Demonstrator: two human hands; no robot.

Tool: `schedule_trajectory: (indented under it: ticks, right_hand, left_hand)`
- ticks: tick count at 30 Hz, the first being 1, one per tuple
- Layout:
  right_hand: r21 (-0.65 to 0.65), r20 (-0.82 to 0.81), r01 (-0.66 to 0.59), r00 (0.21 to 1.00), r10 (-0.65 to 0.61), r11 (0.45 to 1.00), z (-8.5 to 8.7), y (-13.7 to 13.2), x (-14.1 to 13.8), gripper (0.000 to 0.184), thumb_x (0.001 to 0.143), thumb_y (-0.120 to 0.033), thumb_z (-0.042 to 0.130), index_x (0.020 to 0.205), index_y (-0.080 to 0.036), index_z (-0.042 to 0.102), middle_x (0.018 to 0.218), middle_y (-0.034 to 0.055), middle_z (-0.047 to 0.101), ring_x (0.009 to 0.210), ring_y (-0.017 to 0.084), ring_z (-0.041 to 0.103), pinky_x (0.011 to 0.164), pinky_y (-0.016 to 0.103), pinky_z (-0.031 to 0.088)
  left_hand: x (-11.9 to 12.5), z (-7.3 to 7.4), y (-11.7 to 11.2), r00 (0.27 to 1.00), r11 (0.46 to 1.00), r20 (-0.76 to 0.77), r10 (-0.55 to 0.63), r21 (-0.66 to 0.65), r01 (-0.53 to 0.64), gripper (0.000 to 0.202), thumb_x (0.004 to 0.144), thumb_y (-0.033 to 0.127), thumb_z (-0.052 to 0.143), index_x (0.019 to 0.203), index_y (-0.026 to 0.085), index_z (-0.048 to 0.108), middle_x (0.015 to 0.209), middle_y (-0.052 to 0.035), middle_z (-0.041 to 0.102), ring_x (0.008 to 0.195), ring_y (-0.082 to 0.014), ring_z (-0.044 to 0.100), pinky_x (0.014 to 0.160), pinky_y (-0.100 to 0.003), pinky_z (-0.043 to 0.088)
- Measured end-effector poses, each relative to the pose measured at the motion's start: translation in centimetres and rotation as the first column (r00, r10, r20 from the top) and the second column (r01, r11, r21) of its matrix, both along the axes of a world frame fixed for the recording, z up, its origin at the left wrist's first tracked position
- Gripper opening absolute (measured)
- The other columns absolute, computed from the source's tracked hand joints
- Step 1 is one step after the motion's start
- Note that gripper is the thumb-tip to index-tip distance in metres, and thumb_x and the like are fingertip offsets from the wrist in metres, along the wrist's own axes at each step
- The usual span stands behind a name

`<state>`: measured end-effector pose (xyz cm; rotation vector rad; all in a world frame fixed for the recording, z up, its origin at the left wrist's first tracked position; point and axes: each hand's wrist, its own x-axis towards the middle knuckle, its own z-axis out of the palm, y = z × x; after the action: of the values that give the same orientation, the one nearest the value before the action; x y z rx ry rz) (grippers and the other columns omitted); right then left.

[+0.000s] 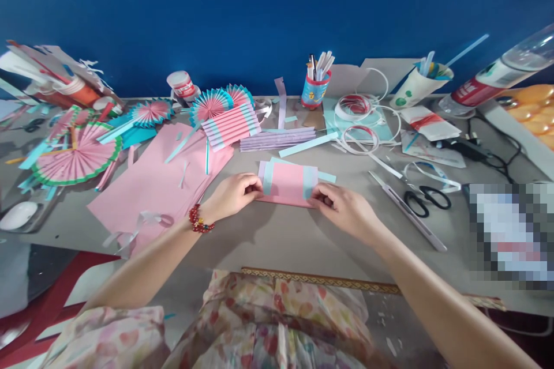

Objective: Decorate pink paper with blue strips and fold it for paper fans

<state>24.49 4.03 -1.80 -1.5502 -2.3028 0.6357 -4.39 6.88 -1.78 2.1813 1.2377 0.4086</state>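
A pink sheet of paper (289,180) with light blue strips along its two sides lies in front of me, its near edge folded. My left hand (236,193) pinches the near left corner, thumb and fingers together. At the near right corner, my right hand (340,206) grips the fold the same way. A light blue paper strip (328,177) pokes out from under the sheet on the right. Just beyond lies a stack of pleated lilac paper (277,139), beside a pleated pink and blue piece (231,125).
Pink sheets (142,184) lie to the left, near round paper fans (78,153). Scissors (426,199) and a craft knife (411,213) rest on the right. Rolls of white tape (359,139), a pen cup (315,91) and a bottle (489,83) stand farther back.
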Motion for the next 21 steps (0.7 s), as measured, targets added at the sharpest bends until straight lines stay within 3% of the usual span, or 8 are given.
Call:
schedule_trajectory:
  ticks: [14,21]
  right_hand:
    - [-0.112,-0.063,-0.007,0.998,0.000,0.994,0.14,0.21,0.35,0.012,0.087,-0.030,0.056,0.077,-0.023,0.059,0.074,-0.0036,0.062,0.063,0.012,0.054,0.057,0.023,0.033]
    - [-0.105,-0.098,-0.030,0.995,0.020,0.994,0.11,0.46,0.38,0.011,0.086,-0.027,0.058,0.076,-0.022,0.059,0.086,-0.0021,0.063,0.071,0.011,0.055,0.060,0.022,0.034]
  left_hand:
    - [0.19,0.12,0.15,0.999,1.000,-0.043,0.005,0.029,-0.003,0.011,0.090,0.026,0.059,0.081,0.020,0.061,0.077,0.0035,0.060,0.066,-0.0108,0.055,0.061,-0.022,0.037]
    - [0.10,-0.09,0.17,0.999,1.000,-0.046,0.004,0.024,-0.003,0.012,0.090,0.027,0.058,0.081,0.020,0.061,0.077,0.0032,0.060,0.065,-0.0104,0.054,0.061,-0.022,0.037]
